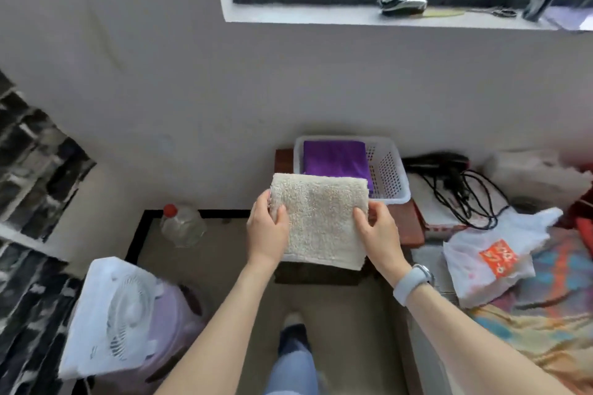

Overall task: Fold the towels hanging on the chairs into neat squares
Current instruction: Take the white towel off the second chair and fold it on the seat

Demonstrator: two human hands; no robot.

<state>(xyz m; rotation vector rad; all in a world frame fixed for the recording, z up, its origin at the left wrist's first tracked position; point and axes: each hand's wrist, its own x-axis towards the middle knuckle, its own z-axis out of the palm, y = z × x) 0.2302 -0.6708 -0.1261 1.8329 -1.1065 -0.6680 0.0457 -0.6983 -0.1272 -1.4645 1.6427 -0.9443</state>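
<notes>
1. Towel first: the beige towel (321, 221) is already folded into a thick, near-square pad and is held up in the air between both hands, in front of the white basket (393, 176).
2. Left hand (268, 229) grips the pad's left edge, thumb on top and fingers curled underneath; right hand (377, 229) grips the right edge the same way. Both grips are narrow, pinched on cloth.
3. From where I stand, the basket lies straight ahead of the grip, away from the person and slightly to the right, so the right hand is the nearer one to it.
4. A folded purple towel (335, 159) already fills the basket's left part; the perforated right part looks bare.
5. The pad's slightly longer side runs away from the person, toward the basket, judging by its outline.
6. My guess is that the next move is a short forward carry, then a lowering onto or beside the purple towel, kept level so the layers do not slip open.
7. The basket sits on a reddish-brown bench (410, 224) by the wall.
</notes>
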